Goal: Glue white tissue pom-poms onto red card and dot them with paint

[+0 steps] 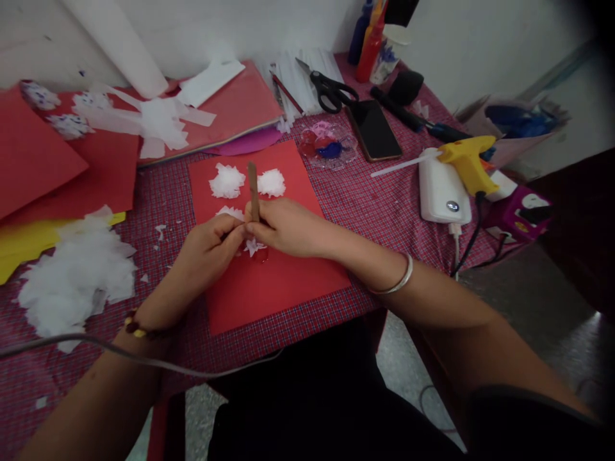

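Note:
A red sheet of paper (278, 285) lies in front of me, with fluffy white tufts (227, 181) of thin paper on its upper half. My right hand (276, 224) is closed around a flat brown wooden stick (253, 182), held nearly upright over the sheet. Against its lower end, my left hand (218, 243) pinches a small crumpled piece of white paper (253, 247), which pokes out below the fingers. The stick's tip is hidden by my fingers. Just under the hands, a shiny wet-looking spot (260, 255) shows on the red sheet.
Loose white paper pieces (81, 275) heap at the left. Behind the sheet are a paint palette (329, 146), scissors (331, 89) and a phone (373, 130). A yellow glue gun (468, 163) rests on a white power bank (444, 192) at the right. A cable (144, 360) crosses my left forearm.

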Available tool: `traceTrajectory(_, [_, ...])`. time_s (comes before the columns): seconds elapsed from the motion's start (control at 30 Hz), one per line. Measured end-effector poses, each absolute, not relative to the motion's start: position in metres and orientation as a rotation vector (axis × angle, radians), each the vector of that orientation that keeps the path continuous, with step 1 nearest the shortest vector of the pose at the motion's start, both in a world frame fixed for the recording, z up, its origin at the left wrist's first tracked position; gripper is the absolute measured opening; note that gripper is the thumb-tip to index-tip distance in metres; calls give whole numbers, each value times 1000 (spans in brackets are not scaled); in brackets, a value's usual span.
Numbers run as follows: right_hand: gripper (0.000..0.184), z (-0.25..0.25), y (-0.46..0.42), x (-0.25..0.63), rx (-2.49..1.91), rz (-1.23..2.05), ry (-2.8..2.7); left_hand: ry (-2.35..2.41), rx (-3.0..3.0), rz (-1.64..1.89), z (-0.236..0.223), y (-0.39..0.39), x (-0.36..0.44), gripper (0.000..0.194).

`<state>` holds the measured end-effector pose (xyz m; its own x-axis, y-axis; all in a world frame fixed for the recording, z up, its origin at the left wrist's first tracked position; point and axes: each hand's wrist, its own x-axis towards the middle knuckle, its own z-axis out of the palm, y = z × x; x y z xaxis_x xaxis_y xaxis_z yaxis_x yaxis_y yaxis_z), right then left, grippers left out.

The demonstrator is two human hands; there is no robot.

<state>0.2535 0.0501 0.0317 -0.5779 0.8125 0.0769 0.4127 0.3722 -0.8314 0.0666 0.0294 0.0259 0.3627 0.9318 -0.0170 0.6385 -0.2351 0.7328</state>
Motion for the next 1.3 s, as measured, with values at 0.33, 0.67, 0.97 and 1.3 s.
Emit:
traceTrajectory(0.33, [27, 21, 58, 266, -1170, 1608, -1257, 1358, 1824, 688, 27, 21, 68, 24])
traceTrajectory(0.67, [26, 13, 56, 268, -1139, 1671, -1139, 1636, 2324, 559, 48, -3, -24, 18])
traceTrajectory(0.97, [24, 14, 56, 267, -1142, 1676, -1113, 2222, 1835, 453, 71, 63, -126, 40])
traceTrajectory(1.3, [26, 18, 54, 268, -1172, 1680, -1118, 2090, 1722, 513, 59, 75, -121, 16])
